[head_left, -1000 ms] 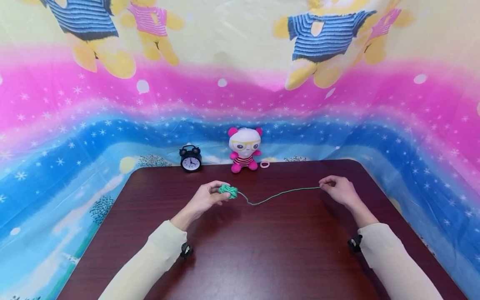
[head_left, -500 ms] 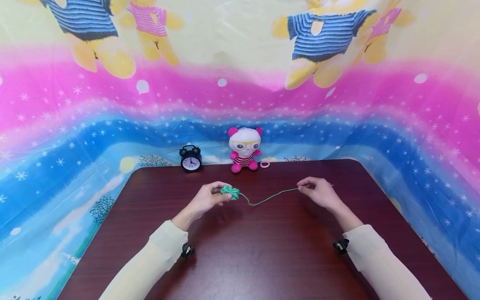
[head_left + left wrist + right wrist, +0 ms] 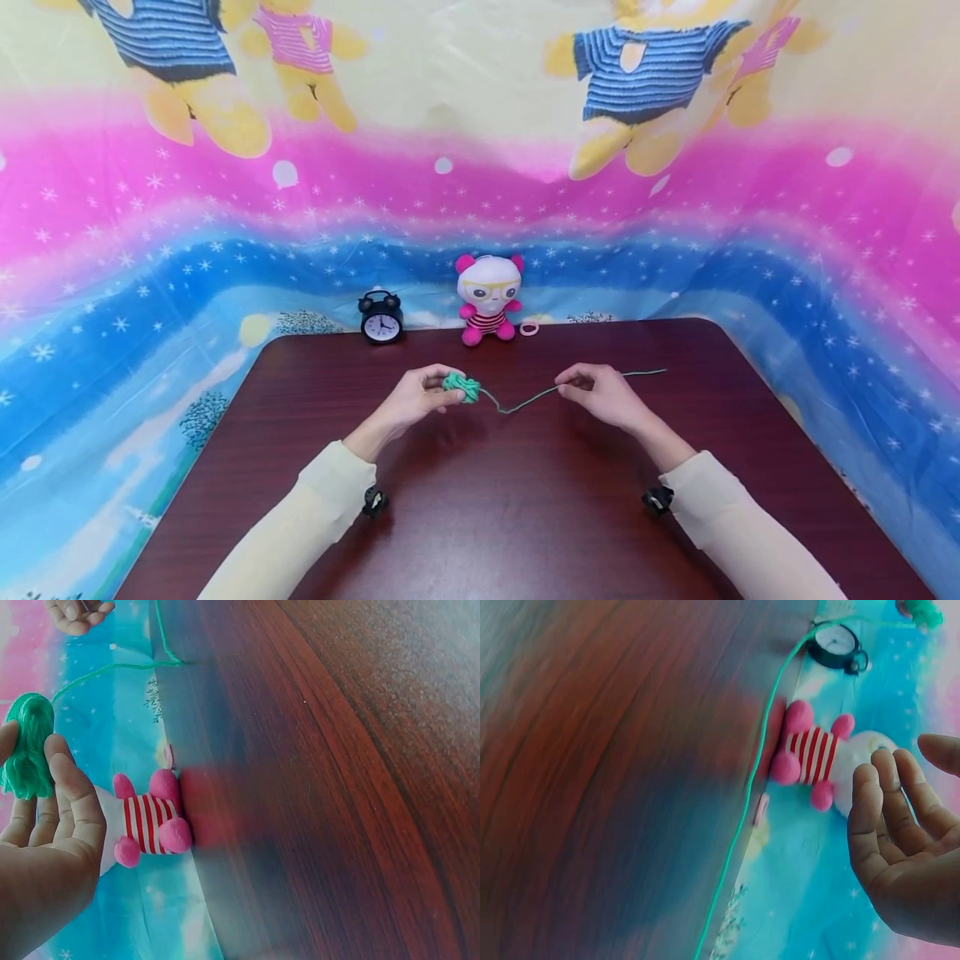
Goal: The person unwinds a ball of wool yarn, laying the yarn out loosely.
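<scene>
A small bundle of green yarn (image 3: 461,387) is pinched between the thumb and fingers of my left hand (image 3: 412,398), above the table. In the left wrist view the yarn bundle (image 3: 31,742) shows its wound strands. From it a loose strand (image 3: 528,402) dips and runs right, passing behind my right hand (image 3: 603,395) to a free end on the far side. In the right wrist view my right hand (image 3: 907,832) has its thumb apart from slightly bent fingers, with nothing between them. The strand (image 3: 750,780) passes clear of those fingers.
Along the back of the dark wooden table (image 3: 480,508) stand a black alarm clock (image 3: 382,318) and a pink-and-white plush panda (image 3: 490,300). A small pink ring (image 3: 529,328) lies beside the panda. A printed cloth (image 3: 450,200) hangs around the back and sides.
My right hand has let go of the strand and moved left toward the yarn bundle, leaving the strand's end visible behind it. My left hand has hardly moved.
</scene>
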The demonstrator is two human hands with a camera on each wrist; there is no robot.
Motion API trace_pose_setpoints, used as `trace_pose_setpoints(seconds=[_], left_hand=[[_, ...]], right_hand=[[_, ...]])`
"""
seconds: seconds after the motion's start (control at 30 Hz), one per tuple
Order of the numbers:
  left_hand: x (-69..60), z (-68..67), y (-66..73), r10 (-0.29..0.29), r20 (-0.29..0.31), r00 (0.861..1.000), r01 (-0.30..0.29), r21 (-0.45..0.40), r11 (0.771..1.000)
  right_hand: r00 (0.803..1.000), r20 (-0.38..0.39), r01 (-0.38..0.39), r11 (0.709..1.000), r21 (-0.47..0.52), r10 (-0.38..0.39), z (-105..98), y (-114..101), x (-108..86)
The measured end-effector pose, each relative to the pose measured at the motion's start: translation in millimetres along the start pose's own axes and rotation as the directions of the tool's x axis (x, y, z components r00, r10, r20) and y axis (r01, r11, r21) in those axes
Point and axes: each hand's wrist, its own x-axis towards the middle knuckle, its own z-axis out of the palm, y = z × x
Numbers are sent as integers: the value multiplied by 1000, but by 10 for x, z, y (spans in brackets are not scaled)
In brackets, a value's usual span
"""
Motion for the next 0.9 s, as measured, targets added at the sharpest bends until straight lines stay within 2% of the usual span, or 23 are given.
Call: trace_pose_setpoints(seconds=[0.5,0.9], left_hand=[[-15,37,19,6,35,999,-6,-22,1000],[26,72,-24,-4,55,998,5,-21,1000]], right_hand=[[995,103,-17,991,133,3,276,-278,68],[992,121,23,984,177,-45,458,-400,118]])
